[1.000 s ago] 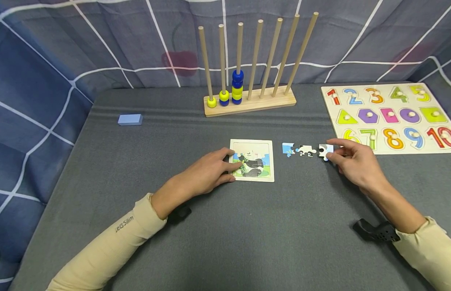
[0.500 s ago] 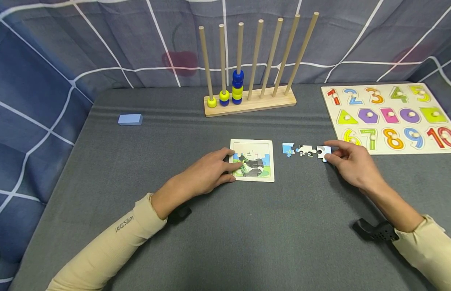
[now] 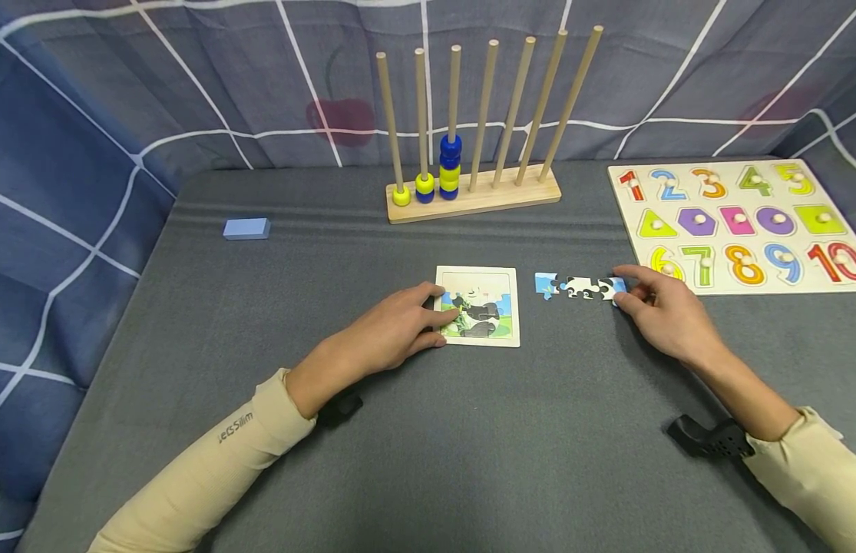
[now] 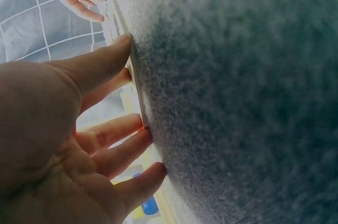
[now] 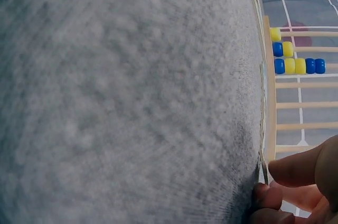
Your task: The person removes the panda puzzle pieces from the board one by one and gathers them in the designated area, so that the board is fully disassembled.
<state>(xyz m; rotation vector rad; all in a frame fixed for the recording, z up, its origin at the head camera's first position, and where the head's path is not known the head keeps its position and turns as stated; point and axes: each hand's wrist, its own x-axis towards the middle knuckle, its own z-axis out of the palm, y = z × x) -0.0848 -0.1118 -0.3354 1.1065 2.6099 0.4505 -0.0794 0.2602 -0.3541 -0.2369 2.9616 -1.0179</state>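
My left hand point(image 3: 393, 326) rests at the left side of a small square panda jigsaw puzzle in a pale wooden frame point(image 3: 477, 271), index fingertip on the picture and thumb at the lower left corner. In the left wrist view its fingers point(image 4: 129, 186) are nearly straight along the frame's edge. My right hand point(image 3: 669, 319) pinches a puzzle piece point(image 3: 617, 285) by its right end between thumb and index finger. That piece lies against a black-and-white piece point(image 3: 580, 287), in line with a blue piece point(image 3: 545, 283) on the left. The right wrist view shows the pinched piece edge-on.
Behind stands a wooden peg rack point(image 3: 476, 201) with yellow and blue beads on its left pegs. A number-and-shape board point(image 3: 683, 173) lies at the right, just beyond my right hand. A blue block point(image 3: 246, 228) sits at the left on the grey table point(image 3: 428, 461).
My right hand has slid its puzzle piece left, closing the gap to the black-and-white piece. My left hand has stayed in place on the panda puzzle.
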